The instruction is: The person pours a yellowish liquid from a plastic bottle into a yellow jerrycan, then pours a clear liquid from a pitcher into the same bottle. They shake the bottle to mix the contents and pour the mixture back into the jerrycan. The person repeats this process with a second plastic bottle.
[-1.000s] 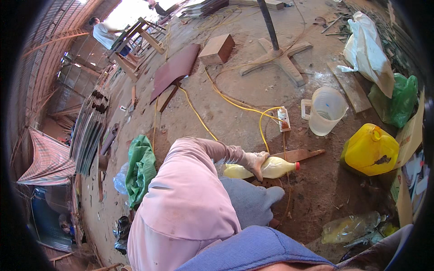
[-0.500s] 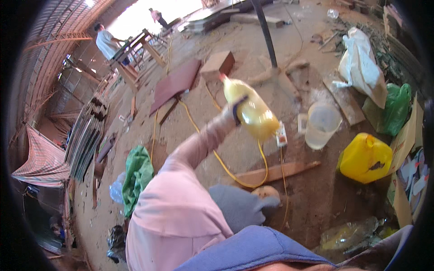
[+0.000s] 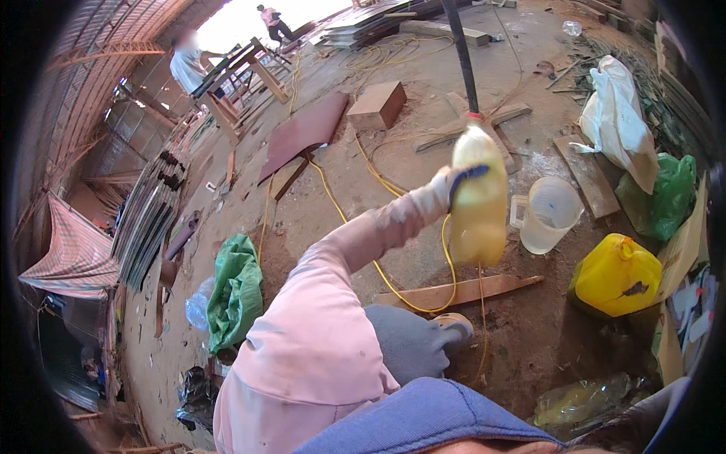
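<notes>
My left hand, in a pale glove with dark blue fingers, is wrapped round a large clear plastic bottle. The bottle has a red cap and holds cloudy yellowish liquid. It is held up off the ground, nearly upright, cap at the top. My pink-sleeved left arm stretches forward to it. Just right of the bottle a translucent plastic pitcher stands on the floor. My right hand is outside the picture.
A yellow jerrycan with a dark hole stands at the right, near a green plastic bag and a white sack. A wooden board and yellow cables lie ahead. Two people are in the background, one beside a workbench.
My left hand has carried the bottle to the right and slightly nearer. The bottle has swung from a leftward tilt to nearly upright.
</notes>
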Demonstrator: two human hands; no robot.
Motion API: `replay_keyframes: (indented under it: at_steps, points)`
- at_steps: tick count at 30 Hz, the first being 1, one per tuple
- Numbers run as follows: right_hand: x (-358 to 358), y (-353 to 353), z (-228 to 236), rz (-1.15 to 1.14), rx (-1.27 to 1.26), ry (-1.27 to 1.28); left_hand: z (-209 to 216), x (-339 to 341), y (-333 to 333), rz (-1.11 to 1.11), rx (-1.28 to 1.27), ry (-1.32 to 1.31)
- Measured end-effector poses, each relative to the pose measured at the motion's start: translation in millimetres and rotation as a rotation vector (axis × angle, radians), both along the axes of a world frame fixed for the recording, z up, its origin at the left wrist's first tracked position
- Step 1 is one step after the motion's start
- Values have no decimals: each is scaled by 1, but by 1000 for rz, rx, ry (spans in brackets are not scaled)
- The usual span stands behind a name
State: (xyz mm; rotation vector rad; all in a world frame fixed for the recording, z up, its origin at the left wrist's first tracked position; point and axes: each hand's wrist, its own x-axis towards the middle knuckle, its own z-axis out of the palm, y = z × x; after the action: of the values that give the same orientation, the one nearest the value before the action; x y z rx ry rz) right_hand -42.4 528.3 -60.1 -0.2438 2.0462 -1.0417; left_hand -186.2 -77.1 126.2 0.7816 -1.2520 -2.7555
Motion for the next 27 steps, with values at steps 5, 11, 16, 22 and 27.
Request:
replay_keyframes:
  at_steps: [5, 11, 16, 22, 27]
  points:
    - [6, -16, -14, -34, 26, -48, 2, 22, 59, -1, -193, 3]
    - [5, -34, -10, 220, 13, 123, -7, 28, 35, 150, -236, -8]
    - [6, -33, -3, 190, -112, 28, 6, 45, 53, -90, -170, -123]
    - [37, 0, -96, 360, 14, 361, -1, 40, 71, -4, -167, -80]
    - [73, 48, -206, 585, 1, 616, 33, 13, 15, 223, -502, -226]
